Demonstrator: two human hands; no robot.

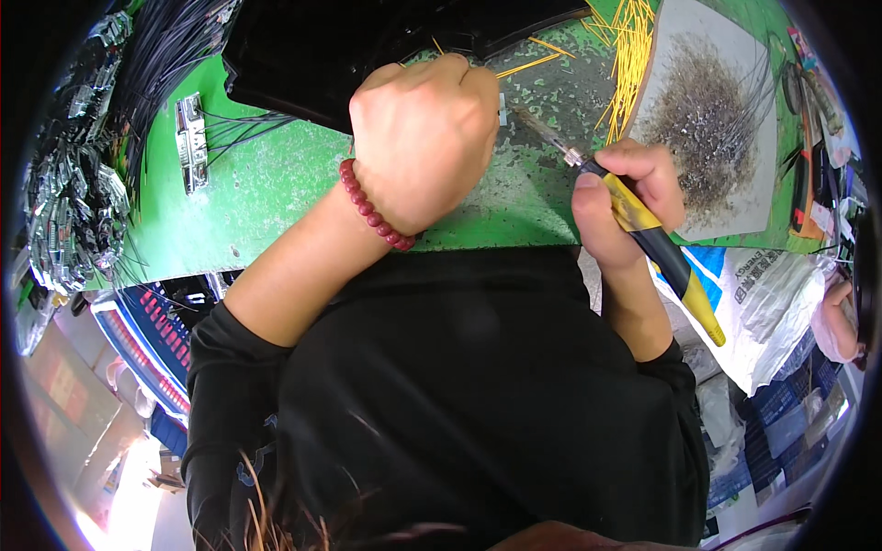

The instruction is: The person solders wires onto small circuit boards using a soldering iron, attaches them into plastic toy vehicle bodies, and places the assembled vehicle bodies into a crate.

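Observation:
My right hand (606, 197) grips a yellow and black soldering iron (663, 253) like a pen. Its metal tip points up and left, toward the fingers of my left hand but apart from them. My left hand (423, 138), with a red bead bracelet (372, 216) on the wrist, is closed over the green bench (276, 220) in front of the black tray. Its back faces up, hiding the fingertips and whatever they hold. A small pale piece (503, 110) shows just beside that hand. Thin yellow wires (528, 66) lie beyond it.
A bundle of yellow wires (629, 69) lies beside a grey board (744, 197) covered with dark residue. At left are a silver metal part (192, 142) with black wires and a heap of similar parts (78, 184). A black tray (312, 55) stands at the back.

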